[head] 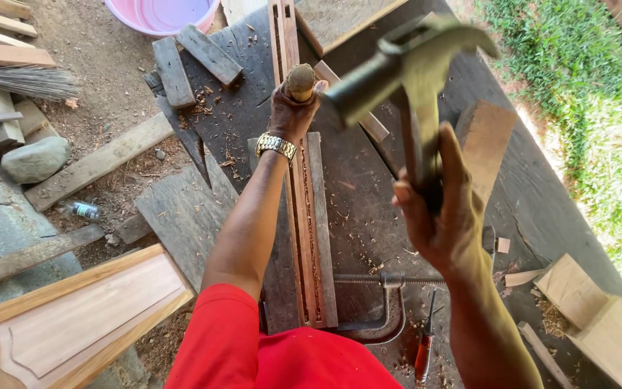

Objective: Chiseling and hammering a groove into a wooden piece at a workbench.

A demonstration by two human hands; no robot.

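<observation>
At frame center, our left hand [291, 115] grips the chisel [300, 81] upright on the grooved board [309, 238]. Our right hand [440, 216] clenches the raised hammer [412, 65]; we judge a square strike on the handle top best.

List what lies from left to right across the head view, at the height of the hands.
Grey stone → loose plank on the dirt → left hand gripping a chisel handle → hammer in the right hand → grass.
</observation>
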